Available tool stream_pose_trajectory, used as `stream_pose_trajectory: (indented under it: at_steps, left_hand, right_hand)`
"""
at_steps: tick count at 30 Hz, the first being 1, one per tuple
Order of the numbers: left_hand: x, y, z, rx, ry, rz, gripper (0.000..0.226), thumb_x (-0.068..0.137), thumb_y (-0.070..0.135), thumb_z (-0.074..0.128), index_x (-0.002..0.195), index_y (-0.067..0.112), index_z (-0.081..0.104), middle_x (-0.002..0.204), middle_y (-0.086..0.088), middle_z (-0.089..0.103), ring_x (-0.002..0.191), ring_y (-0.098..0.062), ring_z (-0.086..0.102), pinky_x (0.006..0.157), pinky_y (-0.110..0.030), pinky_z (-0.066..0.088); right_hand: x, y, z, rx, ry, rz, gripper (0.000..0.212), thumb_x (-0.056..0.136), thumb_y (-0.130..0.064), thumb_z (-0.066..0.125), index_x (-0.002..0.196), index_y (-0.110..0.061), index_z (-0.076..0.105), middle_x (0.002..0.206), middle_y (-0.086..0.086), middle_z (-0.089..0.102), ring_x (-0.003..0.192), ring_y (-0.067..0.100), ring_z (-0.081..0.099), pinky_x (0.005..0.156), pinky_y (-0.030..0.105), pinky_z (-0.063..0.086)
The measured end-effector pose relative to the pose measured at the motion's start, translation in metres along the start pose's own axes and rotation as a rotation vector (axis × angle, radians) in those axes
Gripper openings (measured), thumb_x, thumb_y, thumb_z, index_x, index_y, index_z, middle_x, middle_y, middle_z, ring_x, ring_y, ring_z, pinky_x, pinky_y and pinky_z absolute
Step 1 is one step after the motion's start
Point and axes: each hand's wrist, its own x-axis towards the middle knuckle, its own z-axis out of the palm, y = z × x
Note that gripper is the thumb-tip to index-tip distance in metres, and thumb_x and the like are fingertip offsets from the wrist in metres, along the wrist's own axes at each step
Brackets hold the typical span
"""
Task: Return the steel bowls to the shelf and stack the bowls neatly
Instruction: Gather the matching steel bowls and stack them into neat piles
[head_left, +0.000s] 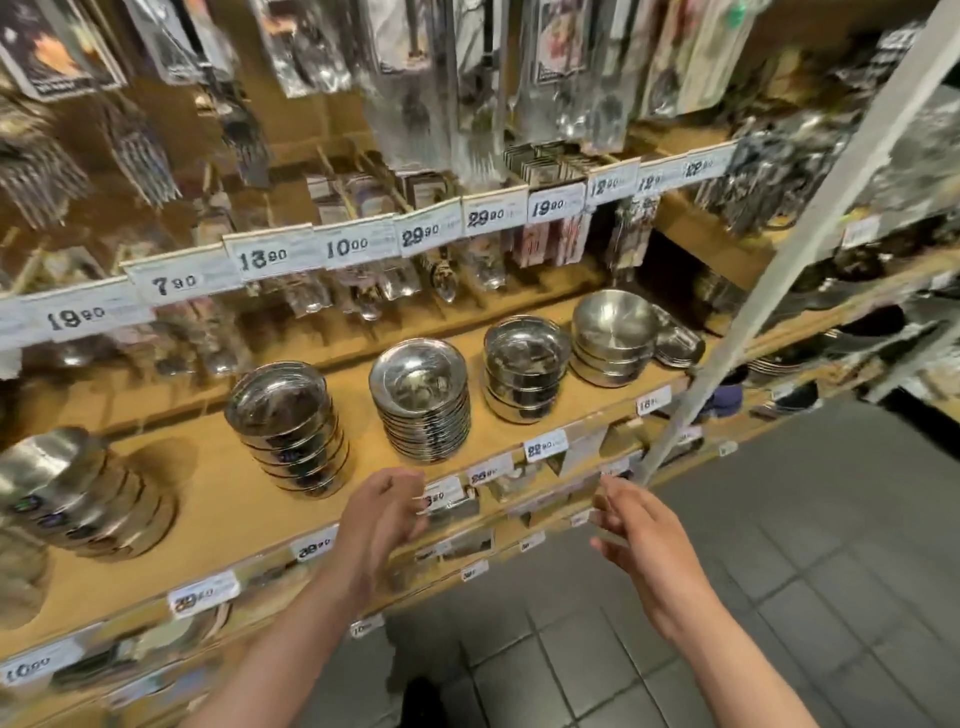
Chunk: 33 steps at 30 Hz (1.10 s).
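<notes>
Both hands are empty with fingers loosely curled and apart: the left hand (382, 512) at 6 o'clock, the right hand (636, 530) at 5 o'clock, both in front of the wooden shelf (223, 519) edge. Beyond them steel bowls stand stacked on the shelf: one stack (288, 428) at 9 o'clock, a flatter stack (422, 400) near centre, two more (524, 369) (613, 338) toward 2 o'clock. A leaning stack (78, 488) at far 9 o'clock is blurred. Price tags (262, 257) above read 19.90, 7.90, 13.90, 10.00, 29.90. Hanging packets (415, 78) at 12 o'clock are too blurred to read.
</notes>
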Motion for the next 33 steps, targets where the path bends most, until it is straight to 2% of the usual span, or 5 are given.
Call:
stream_pose_trajectory:
  at_steps: [4, 14, 20, 27, 33]
  left_hand:
    - [0.005, -0.006, -0.016, -0.03, 0.086, -0.026, 0.012, 0.098, 0.013, 0.06, 0.103, 0.012, 0.07, 0.097, -0.009, 0.071, 0.097, -0.024, 0.068, 0.075, -0.032, 0.057]
    - [-0.015, -0.024, -0.106, -0.128, 0.355, -0.071, 0.016, 0.1, 0.014, 0.057, 0.101, 0.014, 0.072, 0.089, -0.002, 0.074, 0.092, -0.018, 0.069, 0.081, -0.036, 0.06]
    - [-0.023, -0.042, -0.176, -0.198, 0.472, -0.093, 0.015, 0.101, 0.014, 0.056, 0.101, 0.015, 0.071, 0.084, 0.001, 0.075, 0.08, -0.01, 0.071, 0.062, -0.023, 0.057]
    - [0.015, -0.046, -0.221, -0.168, 0.34, -0.089, 0.013, 0.098, 0.019, 0.061, 0.104, 0.021, 0.072, 0.092, 0.001, 0.077, 0.08, -0.01, 0.074, 0.061, -0.019, 0.054]
    - [0.058, -0.023, -0.223, -0.062, 0.112, -0.014, 0.045, 0.082, 0.015, 0.071, 0.122, 0.034, 0.064, 0.121, 0.003, 0.071, 0.108, -0.014, 0.068, 0.091, -0.036, 0.057]
  right_hand:
    - [0.007, 0.002, 0.019, 0.006, -0.072, -0.001, 0.02, 0.103, -0.024, 0.055, 0.116, -0.02, 0.071, 0.104, 0.006, 0.069, 0.097, 0.02, 0.065, 0.063, 0.025, 0.055]
    - [0.024, 0.025, 0.107, -0.133, -0.291, 0.07, 0.018, 0.102, -0.025, 0.056, 0.109, -0.02, 0.072, 0.105, 0.007, 0.071, 0.091, 0.018, 0.065, 0.069, 0.03, 0.054]
    - [0.018, 0.047, 0.181, -0.21, -0.416, 0.11, 0.018, 0.102, -0.028, 0.056, 0.109, -0.022, 0.071, 0.1, 0.004, 0.073, 0.09, 0.017, 0.067, 0.073, 0.032, 0.054]
    - [0.038, 0.054, 0.236, -0.282, -0.355, 0.114, 0.02, 0.103, -0.024, 0.055, 0.114, -0.023, 0.071, 0.1, 0.005, 0.074, 0.084, 0.013, 0.071, 0.062, 0.026, 0.054]
    - [0.046, 0.054, 0.266, -0.217, -0.31, 0.113, 0.027, 0.101, -0.02, 0.057, 0.123, -0.034, 0.065, 0.126, -0.002, 0.066, 0.104, 0.011, 0.071, 0.071, 0.028, 0.061]
